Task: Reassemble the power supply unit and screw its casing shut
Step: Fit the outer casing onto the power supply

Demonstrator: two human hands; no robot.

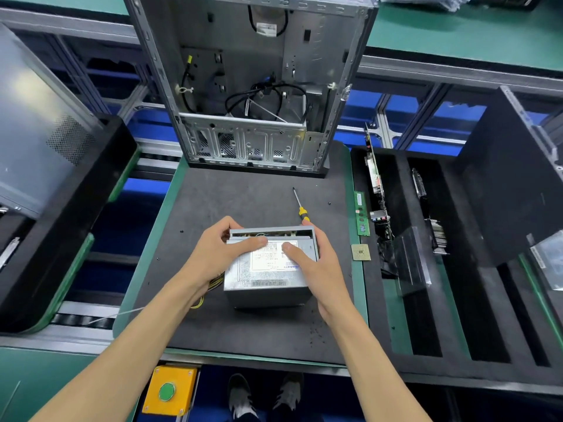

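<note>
A grey metal power supply unit (268,278) sits on the black mat (243,202) in front of me. Its labelled top cover is not fully seated, and a gap shows along the far edge. My left hand (222,251) grips the unit's left side with the thumb pressing on the cover. On the right side my right hand (313,260) grips it the same way, thumb on the label. Yellow wires (210,287) trail out under my left wrist. A yellow-handled screwdriver (300,207) lies just beyond my right fingers.
An open computer case (253,86) stands at the mat's far edge. A black foam tray (426,239) to the right holds circuit boards; a RAM stick (361,214) and a CPU chip (360,252) lie beside it. Small screws dot the mat. A yellow button box (169,389) hangs below.
</note>
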